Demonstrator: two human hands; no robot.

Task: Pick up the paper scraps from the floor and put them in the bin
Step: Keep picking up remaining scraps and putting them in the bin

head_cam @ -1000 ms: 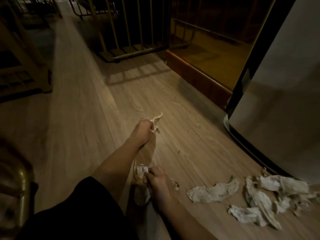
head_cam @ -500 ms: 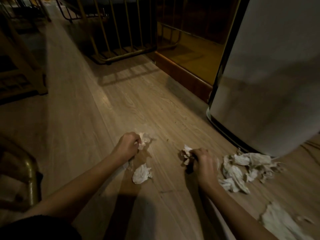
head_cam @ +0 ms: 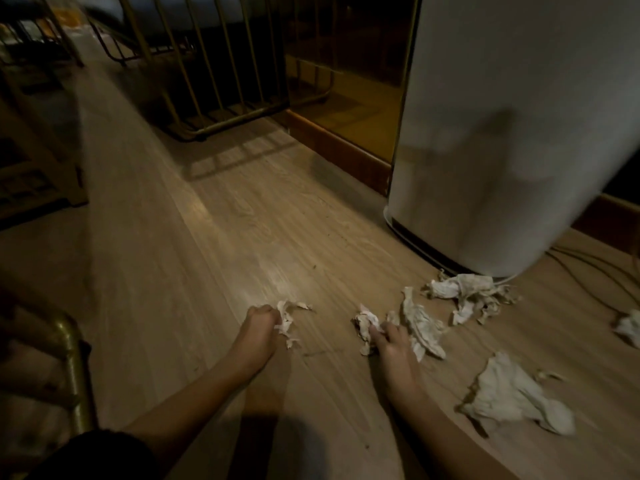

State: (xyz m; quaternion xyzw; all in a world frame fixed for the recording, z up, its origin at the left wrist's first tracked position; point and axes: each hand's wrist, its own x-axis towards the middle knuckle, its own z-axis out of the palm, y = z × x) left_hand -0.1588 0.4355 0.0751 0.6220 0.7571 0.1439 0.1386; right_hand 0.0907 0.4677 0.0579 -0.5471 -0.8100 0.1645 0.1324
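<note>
1. Left hand (head_cam: 260,328), lower centre of the frame, fisted around a small wad of paper (head_cam: 286,320), with torn ends poking out toward the upper right.
2. Right hand (head_cam: 393,344), just right of centre, fingers curled and pinching a crumpled scrap (head_cam: 365,325), knuckles touching a longer strip (head_cam: 420,323).
3. Still loose on the wooden floor (head_cam: 225,254): a tangled pile (head_cam: 467,294) against the foot of the tall white appliance (head_cam: 519,133), a broad flat piece (head_cam: 516,400) at lower right, one more scrap (head_cam: 628,327) cut by the right edge.
4. No bin anywhere in view.
5. Likely trouble: both fists already full, so grabbing more may spill thin torn ends from the left wad; dim light hiding small bits; cords (head_cam: 588,268) near the pile, easy to snag.
6. Long strip: long axis running from upper left to lower right, narrow tip pointing up toward the appliance. Flat piece: long axis also sloping down to the right.
</note>
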